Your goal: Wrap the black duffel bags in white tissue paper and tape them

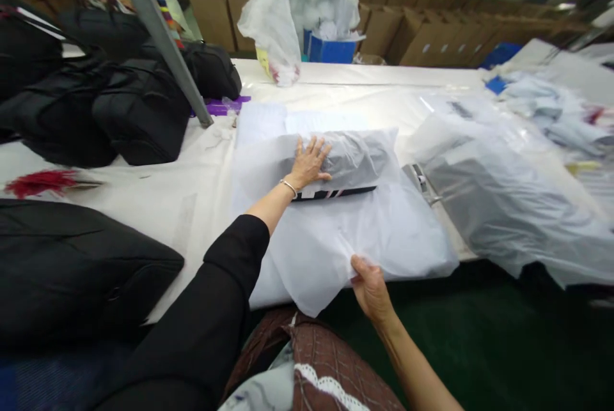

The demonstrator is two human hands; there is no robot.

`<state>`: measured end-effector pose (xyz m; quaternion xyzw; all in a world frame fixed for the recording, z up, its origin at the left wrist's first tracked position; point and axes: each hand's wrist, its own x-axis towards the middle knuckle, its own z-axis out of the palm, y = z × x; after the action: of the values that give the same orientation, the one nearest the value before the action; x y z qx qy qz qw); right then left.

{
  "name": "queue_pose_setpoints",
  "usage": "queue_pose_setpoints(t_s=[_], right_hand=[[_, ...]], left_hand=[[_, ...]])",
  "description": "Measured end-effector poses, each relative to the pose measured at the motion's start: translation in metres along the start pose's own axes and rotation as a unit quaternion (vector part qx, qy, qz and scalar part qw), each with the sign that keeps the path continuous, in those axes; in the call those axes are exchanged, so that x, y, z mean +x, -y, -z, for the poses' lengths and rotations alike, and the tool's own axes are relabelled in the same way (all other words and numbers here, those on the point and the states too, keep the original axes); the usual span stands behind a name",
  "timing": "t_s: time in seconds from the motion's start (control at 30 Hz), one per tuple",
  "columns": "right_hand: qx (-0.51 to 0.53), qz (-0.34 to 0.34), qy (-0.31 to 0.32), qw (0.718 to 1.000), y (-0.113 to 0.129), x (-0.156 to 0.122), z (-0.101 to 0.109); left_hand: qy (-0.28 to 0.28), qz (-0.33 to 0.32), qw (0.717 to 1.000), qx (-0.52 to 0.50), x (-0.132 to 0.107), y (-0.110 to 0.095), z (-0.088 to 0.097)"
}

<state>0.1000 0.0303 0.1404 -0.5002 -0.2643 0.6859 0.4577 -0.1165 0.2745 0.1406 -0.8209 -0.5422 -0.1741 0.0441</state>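
A dark folded item (352, 192) with light stripes along its near edge lies on the table, mostly covered by a translucent plastic bag (311, 257). My left hand (309, 165) rests flat on the bag over the item, fingers spread. At the table's front edge, my right hand (369, 280) pinches the near edge of the bag between thumb and fingers. The bag spreads loosely toward me, and one corner hangs over the edge. Beneath it lie more white plastic bags (422, 241).
Black bags (141, 110) stand at the left behind a grey metal post (163, 40); another black bag (71, 264) sits nearer. Right of the work lies a pile of plastic-wrapped dark goods (518, 206). A blue box (330, 48) and cardboard boxes (432, 37) stand beyond the white table (192, 174).
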Motion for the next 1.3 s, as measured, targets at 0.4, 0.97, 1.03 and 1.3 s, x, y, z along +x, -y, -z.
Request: queue_pose_setpoints(t_s=[0.4, 0.97, 1.03, 1.3], right_hand=[[-0.148, 0.174, 0.081, 0.970, 0.125, 0.113, -0.073], [-0.113, 0.014, 0.145, 0.983, 0.161, 0.234, -0.143], [-0.097, -0.006, 0.133, 0.986, 0.163, 0.244, -0.144], [-0.111, -0.072, 0.105, 0.986, 0.160, 0.271, -0.157]], left_hand=[[-0.004, -0.046, 0.999, 0.011, -0.015, 0.007, 0.006], [-0.073, 0.128, 0.893, -0.425, -0.027, 0.023, 0.030], [-0.079, 0.155, 0.887, -0.427, -0.026, 0.026, 0.031], [-0.096, 0.107, 0.898, -0.416, -0.024, 0.031, 0.028]])
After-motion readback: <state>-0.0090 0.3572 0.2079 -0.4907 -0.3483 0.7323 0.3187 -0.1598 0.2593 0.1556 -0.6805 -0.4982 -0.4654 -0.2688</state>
